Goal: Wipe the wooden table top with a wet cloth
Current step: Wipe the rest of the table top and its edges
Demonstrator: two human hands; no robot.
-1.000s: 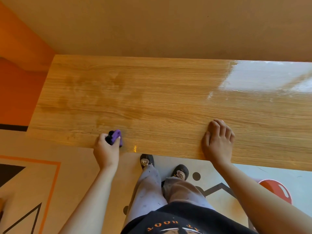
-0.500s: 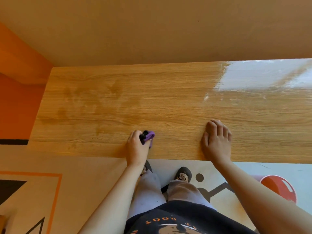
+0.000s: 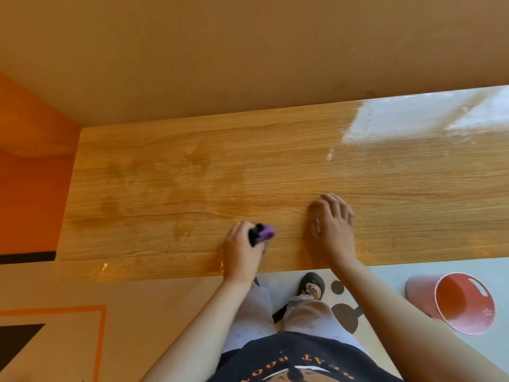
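A purple and black cloth (image 3: pixel 263 234) is gripped in the left hand (image 3: pixel 241 253), with the fingers curled round it so that only a bunched end is seen past the knuckles. The cloth is pressed to the table (image 3: pixel 165 150) near its front edge, at about 6 o'clock from the table's middle. The right hand (image 3: pixel 334 230) is laid palm down on the wood just at 3 o'clock from the cloth and apart from it; its fingers are held close together, pointing to 12 o'clock, and nothing is held in it.

Darker damp patches (image 3: pixel 192 172) are seen across the left half of the top, toward 10 o'clock from the cloth. A bright sheen (image 3: pixel 413 119) is cast on the far right corner, at 2 o'clock.

Below the front edge, a shoe (image 3: pixel 312 285) is seen on the floor at 6 o'clock from the right hand. A pink bucket (image 3: pixel 457 301) is placed on the floor at 4 o'clock, well apart from the hands, with its mouth turned toward the camera.
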